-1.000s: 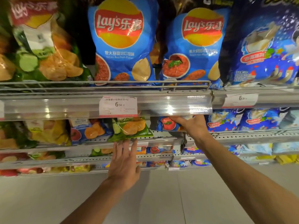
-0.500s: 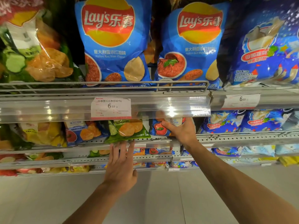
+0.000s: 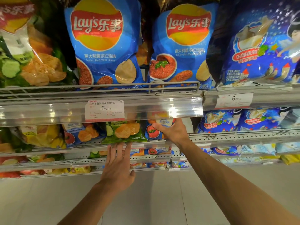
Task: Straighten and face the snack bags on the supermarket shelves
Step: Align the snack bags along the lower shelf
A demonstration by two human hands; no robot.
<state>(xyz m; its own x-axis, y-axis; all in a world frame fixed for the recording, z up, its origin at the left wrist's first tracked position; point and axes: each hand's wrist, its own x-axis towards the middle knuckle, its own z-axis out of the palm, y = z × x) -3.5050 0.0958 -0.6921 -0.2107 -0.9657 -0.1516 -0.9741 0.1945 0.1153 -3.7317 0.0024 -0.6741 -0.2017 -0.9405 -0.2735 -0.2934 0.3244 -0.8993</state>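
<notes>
Overall, landmark taken as the 6.50 price tag (image 3: pixel 104 110) on the clear rail of the upper shelf (image 3: pixel 48 111); largest items first. Above and left of the tag, a green cucumber-flavour bag (image 3: pixel 32 59) stands leaning; directly above the tag, a large blue Lay's bag (image 3: pixel 103 44) stands upright, face forward; above and right of the tag, a second blue Lay's bag (image 3: pixel 183 46), also facing out; far right of it, a dark blue starry bag (image 3: pixel 259 46) above a 6.00 tag (image 3: pixel 235 99). Below the tag, on the lower shelf (image 3: pixel 243 135): a yellow bag (image 3: pixel 43 137) far to the left; a small blue tomato bag (image 3: pixel 81 133) below left; a small green bag (image 3: pixel 125 132) directly below, its bottom edge hanging over the shelf lip. Below and right of the tag, a small blue Lay's bag (image 3: pixel 155 129), top partly hidden behind the rail; right hand (image 3: pixel 173 132) grips it, thumb across its front, fingers curled round its right side. Left hand (image 3: pixel 118 166) below the tag, fingers straight and spread, fingertips (image 3: pixel 128 146) at the lower edge of the small green bag; contact itself cannot be told.
</notes>
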